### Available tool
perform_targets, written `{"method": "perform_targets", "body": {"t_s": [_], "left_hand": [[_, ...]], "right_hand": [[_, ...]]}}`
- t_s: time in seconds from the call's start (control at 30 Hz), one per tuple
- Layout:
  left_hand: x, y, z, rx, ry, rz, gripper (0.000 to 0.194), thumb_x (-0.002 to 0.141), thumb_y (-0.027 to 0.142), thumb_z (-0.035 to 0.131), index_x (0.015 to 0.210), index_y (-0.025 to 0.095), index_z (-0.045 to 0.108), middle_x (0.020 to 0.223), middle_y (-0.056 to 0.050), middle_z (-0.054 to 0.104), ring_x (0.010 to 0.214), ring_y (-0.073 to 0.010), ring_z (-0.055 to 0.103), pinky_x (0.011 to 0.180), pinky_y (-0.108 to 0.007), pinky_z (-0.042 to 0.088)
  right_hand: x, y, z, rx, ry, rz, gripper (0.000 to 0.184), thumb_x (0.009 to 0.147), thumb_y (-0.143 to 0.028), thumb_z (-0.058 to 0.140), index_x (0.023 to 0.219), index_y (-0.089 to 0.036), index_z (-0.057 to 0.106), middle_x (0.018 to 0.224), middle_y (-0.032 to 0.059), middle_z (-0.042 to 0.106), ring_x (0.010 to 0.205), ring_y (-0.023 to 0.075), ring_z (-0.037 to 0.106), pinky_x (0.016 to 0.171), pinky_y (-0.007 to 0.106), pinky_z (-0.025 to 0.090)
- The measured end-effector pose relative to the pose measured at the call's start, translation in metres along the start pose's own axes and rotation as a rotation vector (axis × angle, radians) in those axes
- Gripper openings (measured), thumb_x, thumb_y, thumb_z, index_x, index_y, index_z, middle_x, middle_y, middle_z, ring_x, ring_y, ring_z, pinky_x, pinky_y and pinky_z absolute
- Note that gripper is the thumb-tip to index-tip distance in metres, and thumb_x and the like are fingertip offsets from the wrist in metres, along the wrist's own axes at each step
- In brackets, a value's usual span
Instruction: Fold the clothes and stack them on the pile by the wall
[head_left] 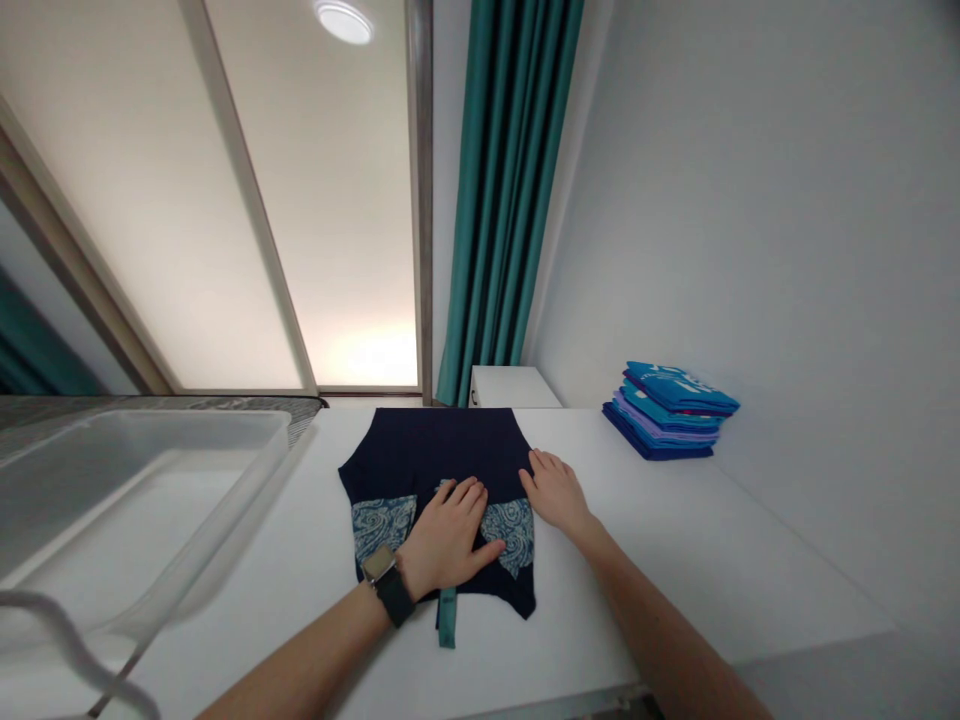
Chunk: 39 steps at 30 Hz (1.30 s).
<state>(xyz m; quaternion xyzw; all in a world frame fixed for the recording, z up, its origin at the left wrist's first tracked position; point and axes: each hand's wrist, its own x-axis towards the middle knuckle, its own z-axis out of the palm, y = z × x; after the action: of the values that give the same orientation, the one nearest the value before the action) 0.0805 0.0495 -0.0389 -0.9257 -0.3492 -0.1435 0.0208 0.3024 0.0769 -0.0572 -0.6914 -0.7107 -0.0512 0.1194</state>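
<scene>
A dark navy cloth garment (450, 445), which looks like an apron, lies spread on the white table. Two blue swirl-patterned patches show on it, the left one (381, 525) and the right one (516, 530). A teal strap (447, 618) hangs out from its near edge. My left hand (454, 535), with a dark watch on the wrist, rests flat on the middle of the cloth, fingers stretched out. At the cloth's right edge, my right hand (555, 488) lies palm down with its fingertips touching the border. Neither hand grips anything visible.
On the table (600, 600) at the back right sits a stack of folded blue and purple cloths (667, 415) by the wall. A translucent plastic bin (225, 530) stands at the left, with a grey curved cord-like thing (67, 640) before it. A white cabinet (514, 388) is behind.
</scene>
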Motion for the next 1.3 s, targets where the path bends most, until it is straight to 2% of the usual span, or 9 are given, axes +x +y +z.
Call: {"method": "perform_targets", "body": {"t_s": [0.1,0.37,0.53,0.63,0.8,0.97,1.07,1.2,1.3], "left_hand": [[0.0,-0.001,0.001,-0.002,-0.008,-0.002,0.066,0.092,0.059,0.034,0.131,0.01,0.051,0.135,-0.016,0.054,0.131,-0.0302,0.04,0.11,-0.047,0.027],[-0.001,-0.003,0.003,-0.012,-0.019,-0.001,0.064,0.094,0.058,0.028,0.135,0.013,0.048,0.139,-0.012,0.052,0.133,-0.0257,0.04,0.114,-0.044,0.023],[-0.003,-0.005,-0.006,-0.02,0.01,0.007,0.059,0.097,0.053,0.026,0.141,0.015,0.04,0.145,-0.01,0.045,0.137,-0.0223,0.035,0.117,-0.042,0.02],[-0.004,-0.011,-0.015,0.002,0.017,-0.027,0.059,0.098,0.051,0.027,0.142,0.014,0.038,0.147,-0.011,0.043,0.139,-0.0218,0.033,0.117,-0.042,0.02],[-0.008,-0.024,-0.019,0.032,-0.019,-0.076,0.061,0.097,0.053,0.029,0.141,0.012,0.04,0.148,-0.013,0.041,0.139,-0.0242,0.034,0.115,-0.044,0.024],[-0.028,-0.04,-0.023,0.04,-0.051,-0.071,0.061,0.098,0.053,0.028,0.143,0.014,0.038,0.151,-0.012,0.037,0.141,-0.0228,0.031,0.116,-0.042,0.024],[-0.047,-0.051,-0.028,0.041,-0.099,-0.073,0.062,0.097,0.054,0.028,0.145,0.016,0.034,0.154,-0.011,0.032,0.142,-0.0228,0.028,0.116,-0.043,0.023],[-0.07,-0.062,-0.033,0.036,-0.176,-0.103,0.065,0.097,0.055,0.028,0.149,0.017,0.027,0.156,-0.011,0.024,0.144,-0.0235,0.022,0.116,-0.044,0.022],[-0.078,-0.063,-0.033,0.027,-0.199,-0.105,0.066,0.096,0.055,0.031,0.15,0.018,0.023,0.156,-0.01,0.025,0.144,-0.0235,0.022,0.116,-0.045,0.021]], "right_hand": [[-0.001,0.002,0.003,0.018,-0.013,0.023,0.049,0.097,-0.036,0.032,0.136,-0.01,0.047,0.14,0.0146,0.05,0.13,0.0277,0.041,0.107,0.043,0.029],[0.002,0.003,0.009,0.063,-0.01,0.087,0.055,0.096,-0.039,0.027,0.14,-0.01,0.042,0.147,0.0145,0.042,0.135,0.0248,0.036,0.111,0.042,0.024],[0.0,-0.009,0.005,0.109,0.107,-0.056,0.055,0.096,-0.037,0.025,0.142,-0.011,0.041,0.149,0.0134,0.039,0.138,0.0239,0.033,0.114,0.044,0.02],[-0.008,-0.027,0.0,0.112,0.072,-0.132,0.053,0.096,-0.037,0.028,0.139,-0.012,0.045,0.146,0.0125,0.044,0.136,0.0239,0.036,0.115,0.045,0.017],[-0.025,-0.056,-0.008,0.117,0.026,-0.259,0.052,0.096,-0.034,0.029,0.14,-0.01,0.044,0.147,0.0122,0.042,0.137,0.0231,0.034,0.116,0.044,0.018],[-0.036,-0.071,-0.013,0.127,-0.06,-0.334,0.05,0.097,-0.034,0.029,0.137,-0.011,0.049,0.146,0.0123,0.044,0.135,0.0248,0.038,0.111,0.043,0.028],[-0.037,-0.072,-0.015,0.126,-0.113,-0.345,0.051,0.097,-0.035,0.028,0.137,-0.01,0.049,0.147,0.0123,0.043,0.136,0.0253,0.037,0.11,0.042,0.03],[-0.04,-0.073,-0.019,0.127,-0.179,-0.33,0.06,0.097,-0.045,0.026,0.143,-0.009,0.041,0.151,0.0127,0.033,0.141,0.0254,0.029,0.114,0.045,0.023],[-0.044,-0.077,-0.023,0.113,-0.229,-0.319,0.071,0.094,-0.056,0.028,0.147,-0.007,0.032,0.154,0.0143,0.025,0.143,0.0273,0.021,0.116,0.049,0.016]]}}
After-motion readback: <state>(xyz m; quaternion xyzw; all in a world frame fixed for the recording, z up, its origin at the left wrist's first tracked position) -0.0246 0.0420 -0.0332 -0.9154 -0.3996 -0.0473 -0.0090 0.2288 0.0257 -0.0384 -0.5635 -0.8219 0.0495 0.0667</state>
